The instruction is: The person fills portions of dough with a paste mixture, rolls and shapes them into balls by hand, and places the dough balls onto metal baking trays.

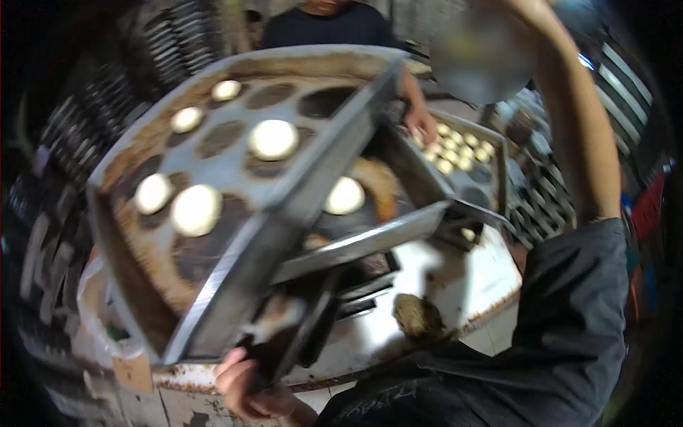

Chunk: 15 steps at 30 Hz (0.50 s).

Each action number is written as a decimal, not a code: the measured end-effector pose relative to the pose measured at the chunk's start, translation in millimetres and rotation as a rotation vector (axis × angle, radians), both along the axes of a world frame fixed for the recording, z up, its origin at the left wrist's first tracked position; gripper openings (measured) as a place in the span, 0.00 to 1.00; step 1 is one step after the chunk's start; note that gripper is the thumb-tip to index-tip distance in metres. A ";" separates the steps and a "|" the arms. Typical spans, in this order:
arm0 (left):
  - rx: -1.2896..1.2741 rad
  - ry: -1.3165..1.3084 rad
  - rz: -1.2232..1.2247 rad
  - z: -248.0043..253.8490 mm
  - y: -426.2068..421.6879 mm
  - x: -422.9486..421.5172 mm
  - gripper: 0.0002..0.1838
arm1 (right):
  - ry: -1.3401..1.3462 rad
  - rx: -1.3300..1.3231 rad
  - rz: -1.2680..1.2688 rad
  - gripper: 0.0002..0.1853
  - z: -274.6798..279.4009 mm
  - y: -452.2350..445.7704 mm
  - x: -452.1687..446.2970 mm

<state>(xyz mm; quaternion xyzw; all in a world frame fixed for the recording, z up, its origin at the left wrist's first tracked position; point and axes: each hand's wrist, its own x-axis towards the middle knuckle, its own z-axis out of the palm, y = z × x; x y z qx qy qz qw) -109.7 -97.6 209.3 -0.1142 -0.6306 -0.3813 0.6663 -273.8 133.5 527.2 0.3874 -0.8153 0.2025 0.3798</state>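
A large metal tray (238, 267) stands raised and tilted at the left, with round dents and several pale dough balls (196, 211) on it. My left hand (249, 388) is closed at its near lower corner, fingers partly hidden by a dark edge. Under and beside it lies a second tray (363, 242) with a dough ball (344, 196). My right forearm reaches up past the top edge; the hand is out of view. A blurred, round grey object (484, 57) hangs beside that forearm.
Across the table, a person in a dark shirt (327, 27) has a hand (421, 124) at a tray (504, 171) holding several small dough balls. A brownish lump (417, 316) lies on the white tabletop (491, 274). Stacked metal racks (178, 43) stand behind at the left.
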 end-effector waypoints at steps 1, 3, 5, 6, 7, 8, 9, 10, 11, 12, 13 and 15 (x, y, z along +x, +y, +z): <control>-0.046 -0.034 0.166 -6.4 5.6 2.8 0.12 | 0.024 -0.072 -0.138 0.22 -21.1 41.3 -20.3; -0.123 -0.157 0.520 -31.7 13.0 26.9 0.14 | 0.008 0.048 -0.325 0.22 -100.4 134.4 -74.5; -0.055 -0.031 0.142 -55.2 28.5 49.3 0.20 | -0.361 0.240 -0.491 0.19 -183.5 214.6 -114.6; 0.055 0.181 -0.402 -63.9 42.4 57.6 0.28 | -0.544 0.326 -0.561 0.17 -227.9 242.8 -127.9; 0.056 0.175 -0.390 -73.6 57.0 68.5 0.28 | -0.692 0.532 -0.641 0.15 -266.9 270.3 -140.8; 0.128 -0.041 -0.341 -82.8 73.7 80.8 0.25 | -0.656 0.471 -0.659 0.11 -325.7 311.7 -172.7; 0.205 -0.259 -0.281 -75.5 100.4 85.7 0.22 | -0.549 0.308 -0.741 0.12 -352.2 314.3 -177.2; 0.331 -0.196 -0.258 -77.5 147.3 79.7 0.20 | -0.726 0.312 -0.837 0.18 -362.7 323.8 -185.7; 0.408 -0.287 -0.295 -79.1 172.4 80.4 0.17 | -0.791 0.170 -0.863 0.20 -381.3 330.9 -203.3; 0.485 -0.378 -0.330 -82.1 192.5 83.1 0.15 | -0.862 0.028 -0.885 0.22 -400.4 332.5 -217.7; 0.383 -0.350 -0.438 -115.1 196.9 79.4 0.12 | -0.815 -0.042 -0.848 0.25 -418.3 333.1 -232.2; 0.407 -0.464 -0.513 -120.0 237.0 73.2 0.14 | -0.817 -0.329 -0.709 0.23 -443.5 326.2 -241.8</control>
